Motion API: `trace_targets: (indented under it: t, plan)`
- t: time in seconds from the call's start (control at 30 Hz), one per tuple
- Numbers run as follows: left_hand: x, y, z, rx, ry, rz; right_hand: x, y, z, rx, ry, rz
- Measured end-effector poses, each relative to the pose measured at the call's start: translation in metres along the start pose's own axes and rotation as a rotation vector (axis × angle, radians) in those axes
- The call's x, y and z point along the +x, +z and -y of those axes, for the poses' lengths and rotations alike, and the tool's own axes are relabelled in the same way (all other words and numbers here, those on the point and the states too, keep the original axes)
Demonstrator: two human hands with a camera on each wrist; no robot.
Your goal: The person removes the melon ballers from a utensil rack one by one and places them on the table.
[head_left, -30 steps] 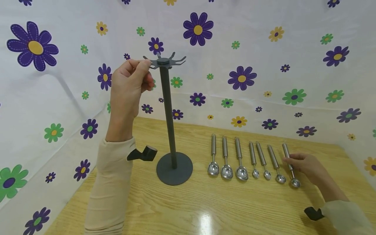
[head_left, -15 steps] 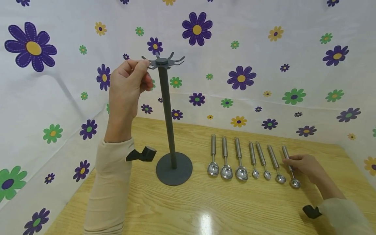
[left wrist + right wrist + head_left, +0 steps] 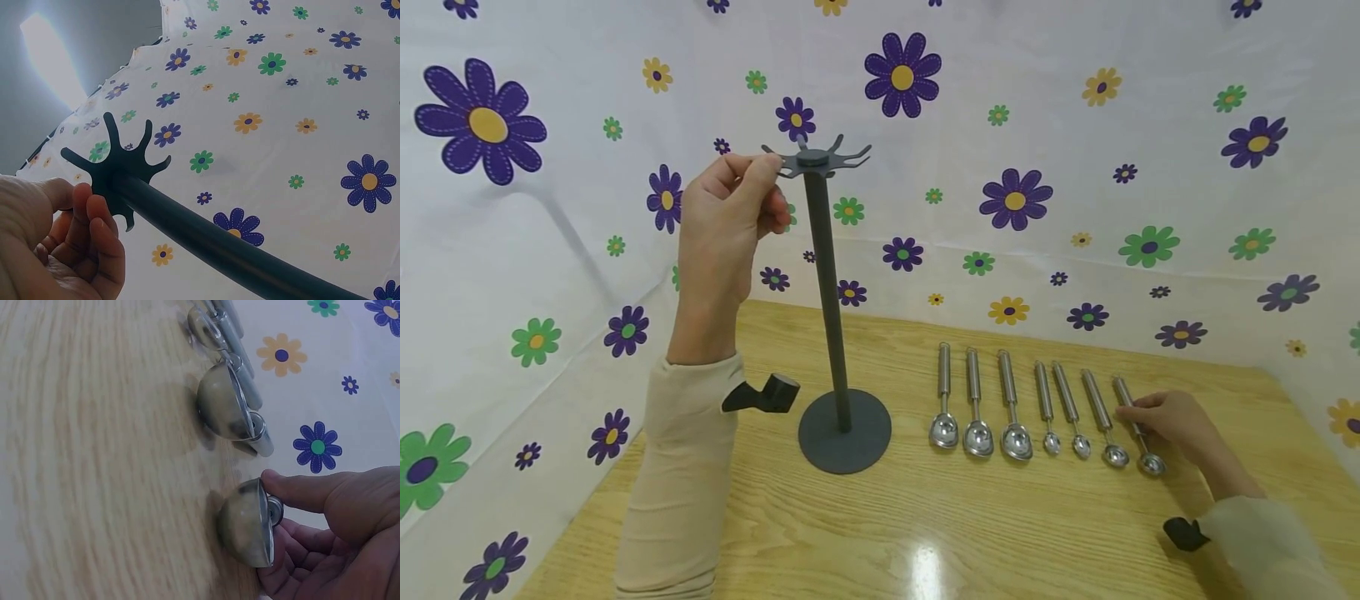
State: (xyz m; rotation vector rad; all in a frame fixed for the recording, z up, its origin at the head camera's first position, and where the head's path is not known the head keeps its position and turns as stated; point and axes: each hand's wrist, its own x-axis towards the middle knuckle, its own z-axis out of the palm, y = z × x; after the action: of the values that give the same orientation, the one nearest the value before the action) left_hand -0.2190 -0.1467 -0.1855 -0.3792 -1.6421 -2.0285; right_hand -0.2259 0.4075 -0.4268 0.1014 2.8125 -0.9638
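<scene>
My left hand [image 3: 722, 217] is raised at the dark grey rack [image 3: 823, 275], pinching one of the hooked arms at its top between thumb and finger. In the left wrist view, the rack's star-shaped head [image 3: 119, 165] shows several curved prongs. On the right, my right hand [image 3: 1176, 421] pinches the handle of the rightmost stainless steel scoop [image 3: 1152, 464], which lies on the table. Its deep round bowl [image 3: 247, 525] shows in the right wrist view, the handle mostly hidden behind it. Immediately left lies another scoop [image 3: 1116, 455] of similar size, apart from it.
Further left in the same row are three large scoops [image 3: 978, 439] and two small ones [image 3: 1081, 447], handles pointing away. The rack's round base [image 3: 845, 454] stands on the wooden table [image 3: 820, 533]. A flower-patterned cloth [image 3: 1060, 150] rises behind and at the sides.
The rightmost scoop has shifted slightly left, closer to its neighbour, with my right hand moving along with it. My left hand keeps its hold on the rack.
</scene>
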Motion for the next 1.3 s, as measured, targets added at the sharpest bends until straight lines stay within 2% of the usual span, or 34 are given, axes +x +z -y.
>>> trace_targets:
  t: [0.53,0.7,0.83,1.0,1.13,1.3]
  plan:
    - [0.001,0.001,-0.003,-0.024,0.012,0.004,-0.003,0.0,0.005,-0.024,-0.017,-0.016]
    - [0.0,0.002,-0.003,-0.021,-0.001,-0.004,-0.004,-0.005,0.006,-0.055,-0.01,-0.007]
    - [-0.001,0.002,0.0,-0.015,0.012,-0.006,-0.007,-0.013,0.008,-0.052,-0.009,0.028]
    - [-0.001,-0.002,0.002,-0.004,0.048,-0.002,-0.014,-0.026,0.019,0.012,-0.087,0.083]
    - [-0.002,-0.012,0.001,0.08,0.061,0.021,-0.023,-0.037,0.035,0.001,-0.166,0.087]
    - [-0.005,-0.025,0.002,0.281,0.09,0.061,-0.042,-0.051,0.055,0.04,-0.223,0.046]
